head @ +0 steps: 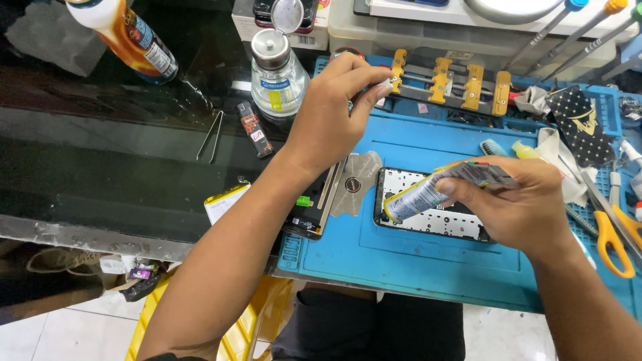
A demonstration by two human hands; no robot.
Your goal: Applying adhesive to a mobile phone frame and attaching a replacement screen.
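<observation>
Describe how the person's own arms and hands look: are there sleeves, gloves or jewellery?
Both forearms are bare as far as the frame shows, with no sleeves. The left hand and right hand wear no gloves, and no rings, watch or bracelet are visible.

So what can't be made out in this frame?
Head view only:
- Tip of the tube: covered by the right hand.
- Whatever the left hand pinches at its fingertips: too small to tell.
- Phone frame on the blue mat: partly behind tube and hand.
- Opened phone: largely under the left forearm.
- Scissors: cut off by the right edge.
</observation>
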